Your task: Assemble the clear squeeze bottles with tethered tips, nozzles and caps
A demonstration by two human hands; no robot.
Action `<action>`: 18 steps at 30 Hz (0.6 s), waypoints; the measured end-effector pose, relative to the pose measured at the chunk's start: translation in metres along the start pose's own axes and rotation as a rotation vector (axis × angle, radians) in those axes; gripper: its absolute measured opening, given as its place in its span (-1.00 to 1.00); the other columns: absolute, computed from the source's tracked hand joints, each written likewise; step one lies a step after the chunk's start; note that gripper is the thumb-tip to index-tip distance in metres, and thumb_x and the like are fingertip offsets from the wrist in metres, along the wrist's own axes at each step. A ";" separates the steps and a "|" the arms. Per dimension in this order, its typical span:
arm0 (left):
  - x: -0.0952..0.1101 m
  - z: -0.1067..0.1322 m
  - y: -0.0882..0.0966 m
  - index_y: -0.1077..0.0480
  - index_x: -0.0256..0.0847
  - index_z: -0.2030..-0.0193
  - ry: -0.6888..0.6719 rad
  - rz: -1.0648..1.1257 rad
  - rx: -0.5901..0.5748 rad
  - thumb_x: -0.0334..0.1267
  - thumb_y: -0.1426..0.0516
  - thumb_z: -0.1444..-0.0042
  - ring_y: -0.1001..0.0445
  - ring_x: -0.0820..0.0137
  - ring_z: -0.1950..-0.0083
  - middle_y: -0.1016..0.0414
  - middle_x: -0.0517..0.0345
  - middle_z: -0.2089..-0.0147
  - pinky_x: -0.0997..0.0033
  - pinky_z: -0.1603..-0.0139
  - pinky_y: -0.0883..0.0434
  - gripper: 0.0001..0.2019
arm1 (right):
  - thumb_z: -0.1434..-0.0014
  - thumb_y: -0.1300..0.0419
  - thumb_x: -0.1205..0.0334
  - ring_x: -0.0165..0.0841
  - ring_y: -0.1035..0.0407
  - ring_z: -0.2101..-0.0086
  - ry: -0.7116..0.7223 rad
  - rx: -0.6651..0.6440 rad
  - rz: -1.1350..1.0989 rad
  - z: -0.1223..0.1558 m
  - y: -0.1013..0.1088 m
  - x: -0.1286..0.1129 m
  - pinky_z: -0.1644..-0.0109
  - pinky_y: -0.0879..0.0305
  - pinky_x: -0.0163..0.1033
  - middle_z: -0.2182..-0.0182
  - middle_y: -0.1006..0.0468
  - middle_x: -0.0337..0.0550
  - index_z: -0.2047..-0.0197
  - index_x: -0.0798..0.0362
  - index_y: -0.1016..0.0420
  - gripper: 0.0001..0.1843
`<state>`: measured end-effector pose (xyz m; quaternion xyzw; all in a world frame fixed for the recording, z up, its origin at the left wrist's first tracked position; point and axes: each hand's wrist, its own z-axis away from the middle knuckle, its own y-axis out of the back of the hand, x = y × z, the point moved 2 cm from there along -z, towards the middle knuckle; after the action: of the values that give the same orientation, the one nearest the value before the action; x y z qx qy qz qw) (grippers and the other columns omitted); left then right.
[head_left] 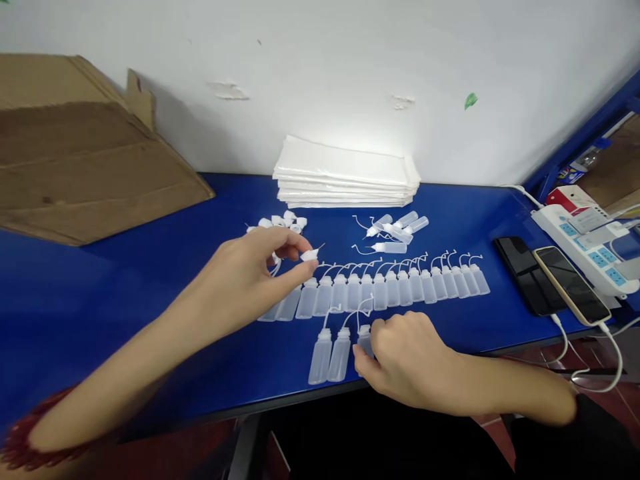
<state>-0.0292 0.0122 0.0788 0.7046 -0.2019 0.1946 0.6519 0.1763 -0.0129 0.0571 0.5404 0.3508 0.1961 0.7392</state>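
My left hand (250, 270) pinches a small white needle-tip cap (310, 254) between thumb and fingers, just above the left end of a long row of small translucent dropper bottles (395, 287) lying on the blue table (125, 300). My right hand (405, 357) is closed around one small bottle (364, 337) near the table's front edge, next to two more bottles (330, 353) lying side by side. A little heap of loose white caps (285, 222) sits behind my left hand.
A few capped bottles (395, 230) lie behind the row. A stack of white bags (345, 177) rests against the wall. Flattened cardboard (85, 153) covers the back left. Two phones (550, 280) and a power strip (585, 247) with cables occupy the right.
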 end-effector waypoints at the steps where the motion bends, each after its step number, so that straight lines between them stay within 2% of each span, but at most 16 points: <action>1: 0.001 0.001 0.001 -0.44 -0.19 0.26 0.001 0.005 0.018 -0.05 -0.12 -0.11 -0.40 0.37 0.28 -0.52 0.13 0.28 0.40 0.31 -0.27 -0.75 | -0.23 -0.08 0.24 -0.38 -0.25 0.66 -0.008 -0.005 0.003 0.000 -0.002 0.001 0.58 0.20 -0.23 0.67 -0.41 -0.11 0.58 0.18 -0.47 -0.62; 6: 0.002 0.005 0.003 -0.45 -0.19 0.24 -0.011 0.024 0.046 -0.03 -0.12 -0.12 -0.40 0.38 0.30 -0.52 0.12 0.29 0.41 0.34 -0.27 -0.73 | -0.22 -0.12 0.23 -0.42 -0.21 0.65 -0.043 0.000 -0.016 0.002 -0.010 0.006 0.56 0.20 -0.24 0.66 -0.37 -0.16 0.58 0.17 -0.44 -0.65; 13: 0.006 0.010 0.003 -0.44 -0.21 0.23 0.017 0.115 0.068 -0.04 -0.13 -0.13 -0.37 0.43 0.33 -0.47 0.16 0.33 0.44 0.35 -0.28 -0.74 | -0.23 -0.10 0.19 -0.49 0.04 0.68 -0.032 0.063 -0.021 0.012 -0.008 0.008 0.56 0.30 -0.23 0.66 -0.29 -0.26 0.49 0.17 -0.42 -0.69; 18: 0.007 0.013 0.006 -0.45 -0.18 0.28 0.048 0.310 0.019 -0.05 -0.18 -0.09 -0.32 0.46 0.36 -0.44 0.17 0.34 0.47 0.40 -0.27 -0.76 | -0.28 -0.04 0.19 -0.47 -0.08 0.67 0.029 0.201 -0.038 0.019 -0.010 0.011 0.58 0.25 -0.26 0.64 -0.37 -0.23 0.45 0.15 -0.40 -0.69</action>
<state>-0.0264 -0.0016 0.0863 0.6663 -0.2907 0.3114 0.6120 0.1967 -0.0215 0.0471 0.6020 0.3898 0.1536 0.6797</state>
